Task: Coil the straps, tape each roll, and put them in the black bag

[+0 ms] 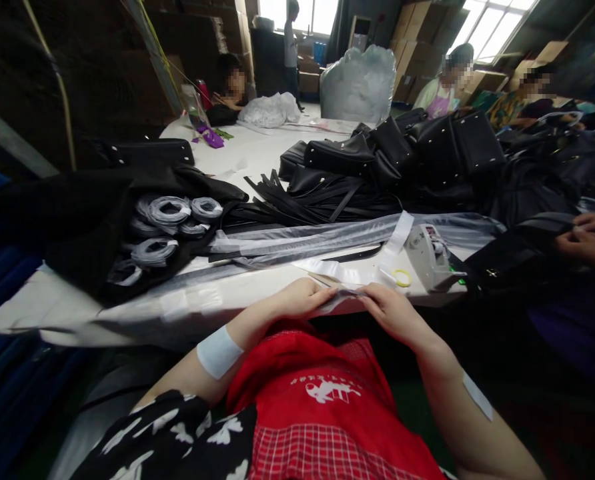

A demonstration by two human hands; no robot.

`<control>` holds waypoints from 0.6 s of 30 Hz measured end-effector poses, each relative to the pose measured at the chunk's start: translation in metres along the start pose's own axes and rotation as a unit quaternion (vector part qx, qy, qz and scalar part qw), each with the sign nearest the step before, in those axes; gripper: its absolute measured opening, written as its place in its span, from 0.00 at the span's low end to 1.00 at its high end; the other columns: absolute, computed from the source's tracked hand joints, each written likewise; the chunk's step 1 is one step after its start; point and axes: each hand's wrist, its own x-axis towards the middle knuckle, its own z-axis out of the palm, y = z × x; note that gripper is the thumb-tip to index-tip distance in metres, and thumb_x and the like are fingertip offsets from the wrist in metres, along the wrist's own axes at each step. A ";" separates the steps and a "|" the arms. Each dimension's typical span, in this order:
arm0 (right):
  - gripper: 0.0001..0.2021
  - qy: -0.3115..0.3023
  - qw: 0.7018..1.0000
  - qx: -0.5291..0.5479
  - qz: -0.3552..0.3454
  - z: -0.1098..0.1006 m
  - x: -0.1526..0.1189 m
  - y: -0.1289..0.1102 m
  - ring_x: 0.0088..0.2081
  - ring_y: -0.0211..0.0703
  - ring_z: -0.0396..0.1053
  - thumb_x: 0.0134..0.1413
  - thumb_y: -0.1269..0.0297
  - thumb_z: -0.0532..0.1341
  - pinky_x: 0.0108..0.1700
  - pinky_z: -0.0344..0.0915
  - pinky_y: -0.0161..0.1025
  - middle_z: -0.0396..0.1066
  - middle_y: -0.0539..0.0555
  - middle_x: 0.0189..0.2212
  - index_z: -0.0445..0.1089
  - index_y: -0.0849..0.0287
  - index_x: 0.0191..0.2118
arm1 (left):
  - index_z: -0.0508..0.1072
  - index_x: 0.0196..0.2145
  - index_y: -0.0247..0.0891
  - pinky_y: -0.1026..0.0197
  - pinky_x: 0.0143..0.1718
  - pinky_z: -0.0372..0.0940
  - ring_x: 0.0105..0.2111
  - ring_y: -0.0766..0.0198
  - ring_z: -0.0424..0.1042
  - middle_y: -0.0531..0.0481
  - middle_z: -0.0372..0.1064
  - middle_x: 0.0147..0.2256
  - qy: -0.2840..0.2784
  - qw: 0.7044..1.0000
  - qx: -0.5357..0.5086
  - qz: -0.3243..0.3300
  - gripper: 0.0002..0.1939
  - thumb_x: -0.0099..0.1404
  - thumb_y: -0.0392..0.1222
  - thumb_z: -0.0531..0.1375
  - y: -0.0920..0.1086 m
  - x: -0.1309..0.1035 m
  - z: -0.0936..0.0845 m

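Close to my red apron, at the table's near edge, my left hand (300,298) and my right hand (390,310) are both closed on a thin greyish strip (345,293). It looks like film or a film-covered strap; its exact kind is unclear. My hands grip it a short way apart, thumbs on top. Just beyond my fingers a white band (330,269) lies across the table edge. To the right of it are a yellow ring (402,278) and a light-coloured dispenser-like device (430,257).
Film-covered black straps (297,237) stretch across the table (270,283). Behind them are loose black straps (322,200) and a heap of black bags (402,153). Coiled grey rolls (167,210) sit at left. A co-worker's hands (590,237) hold black material at right.
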 end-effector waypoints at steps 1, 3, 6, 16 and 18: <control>0.14 -0.014 1.000 0.014 -0.003 0.002 0.000 0.003 0.39 0.49 0.72 0.64 0.59 0.53 0.43 0.65 0.43 0.76 0.57 0.36 0.74 0.57 0.39 | 0.68 0.17 0.36 0.62 0.20 0.49 0.14 0.68 0.55 0.53 0.57 0.12 -0.024 0.995 -0.092 -0.017 0.34 0.66 0.66 0.45 -0.002 -0.002 0.000; 0.19 -0.067 0.991 0.112 0.003 0.011 0.000 0.006 0.29 0.43 0.71 0.65 0.53 0.51 0.33 0.66 0.38 0.74 0.54 0.26 0.72 0.59 0.34 | 0.71 0.20 0.35 0.63 0.18 0.50 0.12 0.69 0.54 0.53 0.57 0.11 -0.056 0.959 -0.276 -0.034 0.35 0.66 0.67 0.46 -0.004 -0.005 0.001; 0.25 -0.091 0.949 0.300 0.031 0.038 -0.001 0.004 0.14 0.36 0.58 0.64 0.42 0.46 0.19 0.57 0.34 0.62 0.45 0.13 0.68 0.59 0.37 | 0.74 0.24 0.33 0.63 0.20 0.58 0.10 0.70 0.53 0.56 0.51 0.09 -0.072 0.869 -0.489 -0.018 0.36 0.67 0.67 0.43 -0.001 -0.005 0.005; 0.23 0.010 0.976 0.214 0.026 0.058 -0.007 -0.008 0.35 0.48 0.72 0.58 0.43 0.57 0.40 0.68 0.41 0.75 0.57 0.34 0.70 0.61 0.44 | 0.74 0.35 0.33 0.60 0.36 0.66 0.29 0.64 0.69 0.49 0.70 0.28 0.142 0.849 -0.509 -0.011 0.23 0.64 0.59 0.58 -0.023 0.007 0.040; 0.21 -0.109 0.979 0.171 0.000 0.038 -0.013 -0.003 0.43 0.50 0.72 0.59 0.48 0.59 0.48 0.65 0.42 0.75 0.57 0.42 0.71 0.60 0.48 | 0.73 0.42 0.35 0.58 0.43 0.65 0.36 0.61 0.71 0.47 0.73 0.36 0.240 0.906 -0.348 -0.008 0.20 0.63 0.55 0.61 -0.037 0.003 0.045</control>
